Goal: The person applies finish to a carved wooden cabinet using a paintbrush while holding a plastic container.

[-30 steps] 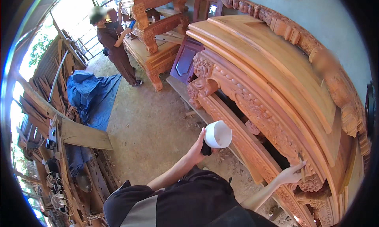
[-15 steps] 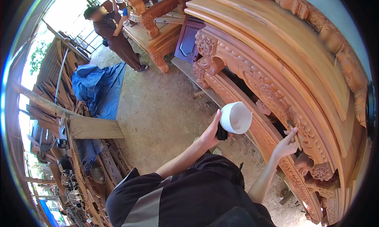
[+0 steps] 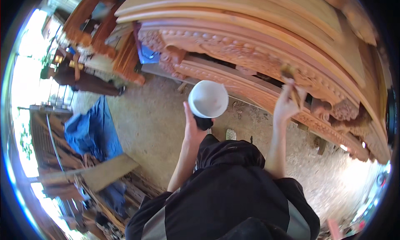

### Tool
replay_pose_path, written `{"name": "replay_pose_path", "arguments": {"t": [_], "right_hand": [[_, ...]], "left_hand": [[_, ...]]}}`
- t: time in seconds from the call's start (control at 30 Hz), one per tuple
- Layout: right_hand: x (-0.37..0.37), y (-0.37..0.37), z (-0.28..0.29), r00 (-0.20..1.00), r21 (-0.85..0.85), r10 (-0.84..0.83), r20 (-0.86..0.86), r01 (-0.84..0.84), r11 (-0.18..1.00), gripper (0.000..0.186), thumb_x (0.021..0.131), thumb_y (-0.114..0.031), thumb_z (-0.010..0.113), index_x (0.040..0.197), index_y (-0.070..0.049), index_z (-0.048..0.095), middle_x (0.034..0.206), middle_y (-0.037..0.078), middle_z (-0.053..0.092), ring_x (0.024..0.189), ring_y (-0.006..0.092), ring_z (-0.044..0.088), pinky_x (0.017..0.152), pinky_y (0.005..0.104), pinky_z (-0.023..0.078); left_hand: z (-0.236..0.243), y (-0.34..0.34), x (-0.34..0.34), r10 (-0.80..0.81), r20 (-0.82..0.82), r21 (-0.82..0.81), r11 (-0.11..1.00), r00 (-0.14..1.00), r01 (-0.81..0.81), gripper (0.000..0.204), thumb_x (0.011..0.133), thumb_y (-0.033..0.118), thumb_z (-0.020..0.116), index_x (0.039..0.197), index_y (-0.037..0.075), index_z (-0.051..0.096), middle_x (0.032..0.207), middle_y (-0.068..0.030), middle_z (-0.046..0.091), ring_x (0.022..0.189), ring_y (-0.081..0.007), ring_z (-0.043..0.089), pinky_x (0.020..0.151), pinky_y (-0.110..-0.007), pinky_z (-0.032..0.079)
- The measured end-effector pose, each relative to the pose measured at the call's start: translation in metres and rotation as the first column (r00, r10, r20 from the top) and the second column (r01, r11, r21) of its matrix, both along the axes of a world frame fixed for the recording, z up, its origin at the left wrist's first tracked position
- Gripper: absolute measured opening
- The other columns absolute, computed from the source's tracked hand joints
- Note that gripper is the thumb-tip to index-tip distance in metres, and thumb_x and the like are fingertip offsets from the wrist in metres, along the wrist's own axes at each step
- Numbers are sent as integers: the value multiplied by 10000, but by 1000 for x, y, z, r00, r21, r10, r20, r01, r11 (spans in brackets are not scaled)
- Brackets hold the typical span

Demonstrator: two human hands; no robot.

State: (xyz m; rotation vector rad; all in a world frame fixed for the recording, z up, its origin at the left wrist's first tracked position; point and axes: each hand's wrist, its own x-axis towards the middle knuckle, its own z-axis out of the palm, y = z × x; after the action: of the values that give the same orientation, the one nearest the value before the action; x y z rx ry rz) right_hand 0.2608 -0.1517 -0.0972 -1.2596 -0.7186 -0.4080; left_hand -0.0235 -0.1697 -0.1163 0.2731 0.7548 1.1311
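Note:
My left hand (image 3: 194, 129) is closed round the side of a white cup (image 3: 208, 99), tilted so its pale inside shows. Something black (image 3: 203, 123), too unclear to name, sits under the cup against my palm. With closed fingers, my right hand (image 3: 286, 105) grips a brush (image 3: 296, 99) by its wooden handle. Its blurred bristles are at the carved apron (image 3: 233, 48) of a large wooden furniture piece; whether they touch it, I cannot tell. A lower carved rail (image 3: 233, 83) runs beneath, with dark gaps between the two.
Above the apron lies the thick layered wooden top (image 3: 233, 8). A person (image 3: 83, 78) in dark clothes stands at the far left beside more carved furniture (image 3: 121, 60). A blue tarp (image 3: 89, 133), a board (image 3: 109, 171) and stacked scrap wood lie to the left.
The view has swung to the right. My right hand has moved up along the carved apron with the brush. The white cup stays in my left hand.

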Motion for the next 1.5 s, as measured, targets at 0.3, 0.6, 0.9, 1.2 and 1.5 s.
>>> {"name": "replay_pose_path", "arguments": {"t": [0.3,0.6,0.9,1.2,1.5], "right_hand": [[17,-26,2,995,-139,-64,73,74,988,151,910,-79,748,859,-37,612,733,82,653,610,198,626,570,307,476],[30,-20,-17,934,-54,-358,-14,357,933,153,848,-57,762,887,-32,617,768,77,644,649,222,613,635,320,499],[40,-44,-11,942,-293,117,315,-21,956,139,825,17,702,919,-76,659,821,85,668,742,239,651,652,343,507],[87,-48,-8,915,-169,-291,278,345,923,121,842,-4,707,941,-74,707,838,54,717,733,174,687,678,304,540],[103,-61,-4,876,-246,-189,443,321,915,160,844,-71,746,995,-123,738,848,50,740,664,147,678,587,279,529]], "left_hand": [[-9,4,4,-68,-17,64,996,998,69,688,960,713,432,1401,187,484,1285,-108,616,1028,-298,642,644,-357,519],[-17,28,48,-286,110,18,958,952,286,779,942,723,460,1488,169,414,1434,-139,532,1248,-428,564,681,-308,542],[-12,35,66,-247,170,-6,968,954,252,777,952,713,454,1492,157,406,1430,-158,523,1249,-434,561,666,-311,523],[-33,32,62,-267,232,-53,957,936,286,769,944,697,497,1490,162,413,1457,-171,498,1290,-411,539,673,-317,558],[-35,24,78,-313,204,-6,947,928,321,793,958,705,450,1498,126,391,1460,-187,481,1298,-421,524,686,-313,565]]}}
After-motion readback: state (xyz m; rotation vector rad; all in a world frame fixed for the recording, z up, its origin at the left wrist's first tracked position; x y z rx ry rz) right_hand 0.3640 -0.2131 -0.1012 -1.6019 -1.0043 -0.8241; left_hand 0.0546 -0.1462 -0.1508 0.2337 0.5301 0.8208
